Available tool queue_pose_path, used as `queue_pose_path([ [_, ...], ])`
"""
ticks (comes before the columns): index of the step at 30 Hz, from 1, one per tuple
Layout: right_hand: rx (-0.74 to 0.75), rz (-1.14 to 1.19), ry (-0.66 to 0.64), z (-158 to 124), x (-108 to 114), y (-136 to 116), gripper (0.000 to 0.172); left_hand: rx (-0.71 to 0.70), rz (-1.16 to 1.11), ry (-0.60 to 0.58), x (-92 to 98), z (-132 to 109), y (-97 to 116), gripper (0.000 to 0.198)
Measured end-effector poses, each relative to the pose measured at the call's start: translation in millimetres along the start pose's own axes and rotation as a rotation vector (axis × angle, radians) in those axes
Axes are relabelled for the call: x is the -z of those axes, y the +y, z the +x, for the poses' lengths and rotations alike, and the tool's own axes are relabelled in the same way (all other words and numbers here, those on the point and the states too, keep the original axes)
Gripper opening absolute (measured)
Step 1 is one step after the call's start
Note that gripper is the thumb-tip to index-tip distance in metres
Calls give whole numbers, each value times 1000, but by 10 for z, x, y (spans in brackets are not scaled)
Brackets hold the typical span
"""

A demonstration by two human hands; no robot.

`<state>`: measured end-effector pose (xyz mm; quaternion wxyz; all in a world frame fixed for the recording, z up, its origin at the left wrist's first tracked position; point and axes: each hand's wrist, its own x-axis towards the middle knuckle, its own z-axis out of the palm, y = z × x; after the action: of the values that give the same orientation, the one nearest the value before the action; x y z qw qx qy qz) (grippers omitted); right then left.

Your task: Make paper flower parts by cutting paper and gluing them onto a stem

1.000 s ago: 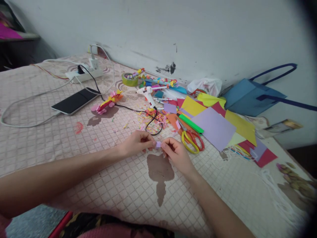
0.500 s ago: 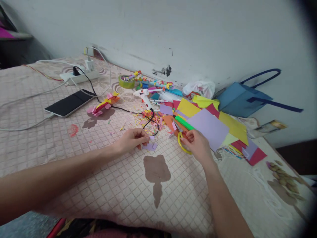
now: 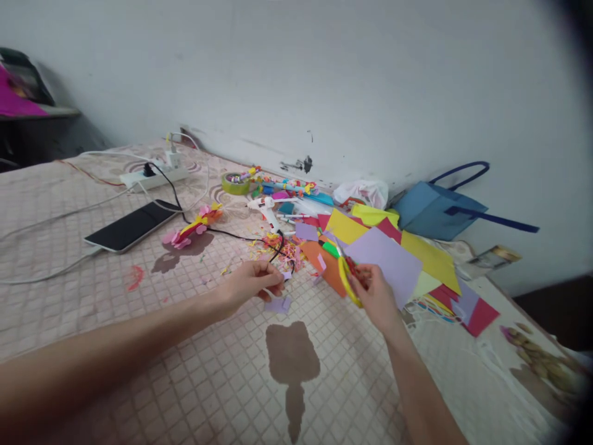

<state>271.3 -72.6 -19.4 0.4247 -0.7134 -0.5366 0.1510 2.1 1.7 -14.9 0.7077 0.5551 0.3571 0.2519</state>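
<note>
My right hand grips the yellow-and-red handled scissors, lifted a little off the bed with the blades pointing away from me. My left hand pinches a small lilac paper piece between its fingertips. A larger lilac scrap lies on the quilted cover just under that hand. Both hands hover over the pink checked bedcover, above a brown printed patch.
Coloured paper sheets are piled to the right, with a blue bag against the wall. A white glue gun, its black cord, paper shreds, a tape roll, a paper flower, a phone and a power strip lie further back.
My right hand left the lilac piece, reached right to the scissors and has picked them up. The left hand stayed in place, still pinching paper. The view tilted upward.
</note>
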Motion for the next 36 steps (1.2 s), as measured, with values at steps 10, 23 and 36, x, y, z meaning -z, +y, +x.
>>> queue_pose_path([
  [10,-182,688,-309,-521,-663,-731,40,-132,122,-81,-189,-201,-101,26],
  [23,-278,753,-343,-528,-686,-673,41,-91,154,-116,-155,-157,-149,28],
  [36,-239,741,-341,-535,-710,-673,40,-65,94,-125,-121,-127,-153,23],
])
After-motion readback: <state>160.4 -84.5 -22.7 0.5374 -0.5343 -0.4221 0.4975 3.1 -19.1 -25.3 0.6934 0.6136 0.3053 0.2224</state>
